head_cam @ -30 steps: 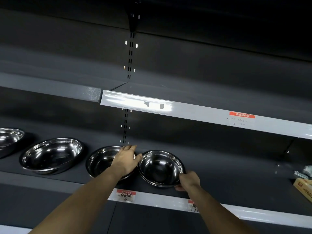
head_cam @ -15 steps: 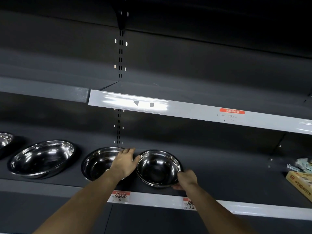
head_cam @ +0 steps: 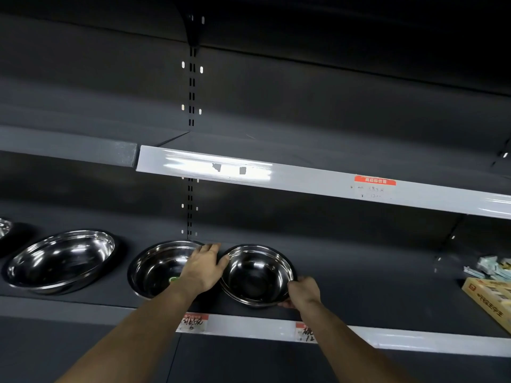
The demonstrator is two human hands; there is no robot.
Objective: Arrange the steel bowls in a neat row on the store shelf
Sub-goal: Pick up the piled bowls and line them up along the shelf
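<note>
I have both hands on the right bowl (head_cam: 255, 275), which sits on the lower shelf (head_cam: 373, 294) near its front edge, tilted a bit toward me. My left hand (head_cam: 203, 268) lies against that bowl's left rim, fingers fairly straight, thumb touching the rim; the hand also covers the right rim of the middle bowl (head_cam: 159, 268). My right hand (head_cam: 302, 291) pinches the right bowl's front-right rim, fingers curled under it. Middle bowl is just beside the right bowl on its left; I cannot tell whether the rims touch, since my left hand hides the spot. A green spot shows inside the middle bowl. Big bowl (head_cam: 59, 261) stands further left, apart from the middle one. Only a sliver of another bowl (head_cam: 4, 226) shows at the frame's left edge. Two price tags (head_cam: 193, 322) with handwriting are on the shelf's front strip, below the bowls. Box (head_cam: 489, 297) at the shelf's right end, some packets (head_cam: 495, 268) behind it. Upper shelf (head_cam: 304, 176) has a red-topped label (head_cam: 374, 186) on its front strip.
</note>
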